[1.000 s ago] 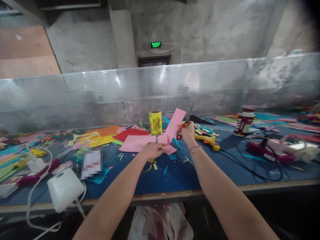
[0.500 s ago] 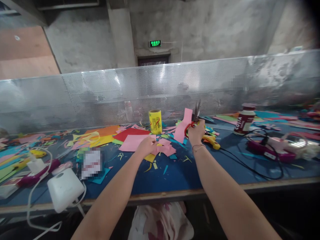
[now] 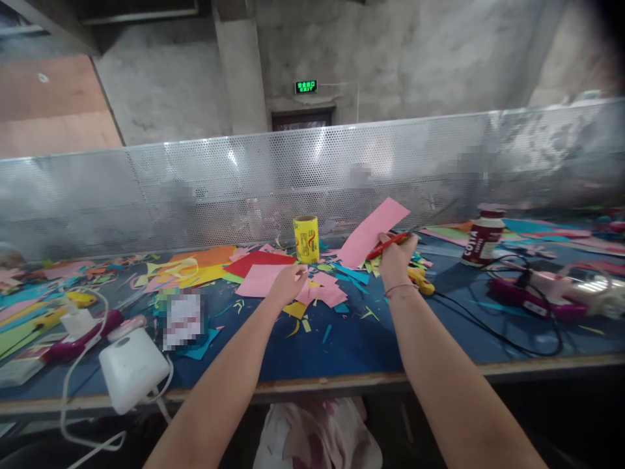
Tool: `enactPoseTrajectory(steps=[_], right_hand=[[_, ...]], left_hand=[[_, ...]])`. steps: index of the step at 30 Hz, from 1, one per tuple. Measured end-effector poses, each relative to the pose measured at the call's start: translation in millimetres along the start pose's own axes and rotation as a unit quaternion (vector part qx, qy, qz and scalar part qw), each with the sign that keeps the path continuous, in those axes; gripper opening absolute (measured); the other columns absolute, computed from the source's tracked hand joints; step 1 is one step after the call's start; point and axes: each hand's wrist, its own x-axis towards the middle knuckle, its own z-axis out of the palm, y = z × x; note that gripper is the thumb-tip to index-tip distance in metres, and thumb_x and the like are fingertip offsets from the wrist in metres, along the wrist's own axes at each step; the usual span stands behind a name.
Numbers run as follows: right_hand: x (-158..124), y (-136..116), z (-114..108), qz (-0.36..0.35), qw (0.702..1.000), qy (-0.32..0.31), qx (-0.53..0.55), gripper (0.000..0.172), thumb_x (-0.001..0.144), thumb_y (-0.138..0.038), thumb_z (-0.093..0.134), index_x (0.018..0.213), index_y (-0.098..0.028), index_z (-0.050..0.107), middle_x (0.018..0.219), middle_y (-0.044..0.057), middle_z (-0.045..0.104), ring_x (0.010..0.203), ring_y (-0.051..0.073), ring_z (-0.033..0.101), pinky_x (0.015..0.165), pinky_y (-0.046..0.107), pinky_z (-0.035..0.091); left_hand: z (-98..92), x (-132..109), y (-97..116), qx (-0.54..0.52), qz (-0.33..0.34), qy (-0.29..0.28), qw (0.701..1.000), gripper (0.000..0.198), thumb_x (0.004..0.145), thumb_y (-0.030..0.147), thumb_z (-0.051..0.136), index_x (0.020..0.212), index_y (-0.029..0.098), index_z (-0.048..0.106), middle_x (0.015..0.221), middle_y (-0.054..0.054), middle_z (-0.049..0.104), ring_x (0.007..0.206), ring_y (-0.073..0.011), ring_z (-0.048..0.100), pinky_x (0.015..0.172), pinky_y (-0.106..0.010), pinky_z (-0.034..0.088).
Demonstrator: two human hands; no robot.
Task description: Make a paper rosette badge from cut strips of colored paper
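Note:
My right hand [image 3: 396, 259] is closed around red-handled scissors [image 3: 388, 245], the dark blades pointing away to the right. A pink paper strip [image 3: 374, 228] is held up in the same hand, slanting up to the right. Over the blue table, my left hand [image 3: 289, 284] has its fingers drawn together at the edge of a pink paper sheet [image 3: 256, 280]. Whatever they pinch is too small to make out. Cut pink paper pieces [image 3: 329, 291] lie just to its right, over a scrap of yellow paper [image 3: 295, 309].
A yellow tape roll [image 3: 306, 240] stands behind my hands, before a perforated metal divider [image 3: 273, 176]. At right are a yellow-handled tool [image 3: 422, 281] with a black cord and a brown bottle [image 3: 483, 238]. A white charger [image 3: 133, 370] with cables lies front left. Colored scraps litter the table.
The scissors have turned from pointing upward to pointing right. The pink strip has swung up and tilted right with my right hand. My left hand stays nearly in place.

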Motion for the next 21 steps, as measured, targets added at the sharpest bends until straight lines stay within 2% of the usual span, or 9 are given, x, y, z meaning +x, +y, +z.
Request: enactPoseTrajectory(steps=[2,4,7,9,10,12,15,19,21], right_hand=[[-5.0,-4.9,7.5,0.062,0.991,-0.020,0.118,0.037,0.061,-0.023,0.060,0.086,-0.024,0.032,0.069,-0.006,0.051,0.054,0.010,0.052,0.053,0.026,0.047],[-16.0,-7.8,15.9,0.111,0.975,-0.038,0.186,0.044,0.055,-0.024,0.065,0.081,-0.025,0.030,0.064,-0.008,0.050,0.051,0.008,0.052,0.049,0.023,0.046],[-40.5,-7.5,27.6,0.123,0.970,-0.099,0.183,0.053,0.046,-0.022,0.072,0.078,-0.024,0.030,0.062,-0.010,0.049,0.046,0.006,0.049,0.042,0.018,0.043],[-57.0,-5.4,33.6,0.113,0.967,-0.160,0.161,0.052,0.046,-0.023,0.073,0.079,-0.024,0.032,0.065,-0.010,0.050,0.047,0.006,0.052,0.043,0.019,0.045],[-63.9,-4.3,35.9,0.109,0.966,-0.180,0.151,0.051,0.047,-0.024,0.073,0.080,-0.024,0.033,0.066,-0.010,0.051,0.048,0.007,0.053,0.044,0.020,0.046],[-73.8,-2.3,39.3,0.101,0.963,-0.211,0.134,0.051,0.047,-0.025,0.072,0.080,-0.024,0.033,0.066,-0.010,0.052,0.050,0.008,0.055,0.047,0.022,0.049],[-77.8,-0.7,41.3,0.115,0.960,-0.219,0.133,0.053,0.046,-0.024,0.072,0.081,-0.025,0.033,0.064,-0.010,0.052,0.049,0.010,0.056,0.046,0.024,0.050],[-71.1,0.2,39.1,0.173,0.950,-0.200,0.165,0.054,0.044,-0.020,0.073,0.078,-0.024,0.032,0.062,-0.011,0.051,0.048,0.010,0.057,0.047,0.025,0.050],[-68.4,0.6,37.5,0.185,0.945,-0.202,0.182,0.053,0.044,-0.018,0.073,0.077,-0.024,0.031,0.061,-0.011,0.050,0.049,0.009,0.057,0.049,0.025,0.050]], left_hand=[[1.0,0.6,1.7,-0.085,-0.046,0.015,0.995,0.031,0.081,0.037,0.043,0.092,0.015,0.060,0.098,-0.011,0.063,0.092,-0.0208,0.057,0.083,-0.033,0.042],[2.1,2.2,4.3,-0.213,-0.100,0.008,0.972,0.037,0.082,0.044,0.039,0.093,0.014,0.058,0.100,-0.012,0.063,0.092,-0.0200,0.058,0.084,-0.033,0.043],[2.0,4.8,8.3,-0.413,-0.187,-0.038,0.891,0.046,0.080,0.053,0.038,0.093,0.012,0.056,0.098,-0.014,0.062,0.084,-0.0195,0.061,0.080,-0.034,0.046],[0.2,4.9,10.3,-0.489,-0.227,-0.071,0.839,0.052,0.077,0.059,0.039,0.092,0.012,0.056,0.094,-0.015,0.063,0.079,-0.0208,0.063,0.075,-0.035,0.048],[-1.1,4.3,10.8,-0.505,-0.240,-0.080,0.825,0.053,0.076,0.061,0.040,0.092,0.013,0.056,0.092,-0.014,0.063,0.078,-0.0214,0.063,0.071,-0.035,0.049],[-3.6,1.8,11.3,-0.488,-0.253,-0.075,0.832,0.050,0.073,0.059,0.047,0.094,0.015,0.056,0.089,-0.012,0.064,0.074,-0.0210,0.062,0.063,-0.033,0.050],[-5.5,-2.4,10.9,-0.402,-0.243,-0.064,0.881,0.035,0.067,0.039,0.063,0.093,0.017,0.058,0.080,-0.006,0.064,0.065,-0.0173,0.061,0.055,-0.029,0.049],[-4.3,-3.6,10.1,-0.334,-0.245,-0.091,0.906,0.017,0.069,0.027,0.061,0.080,0.014,0.058,0.060,-0.001,0.058,0.048,-0.0133,0.057,0.051,-0.028,0.048],[-3.6,-2.0,8.4,-0.311,-0.248,-0.075,0.915,0.015,0.070,0.027,0.059,0.077,0.014,0.056,0.053,0.000,0.055,0.043,-0.0123,0.055,0.047,-0.025,0.046]])
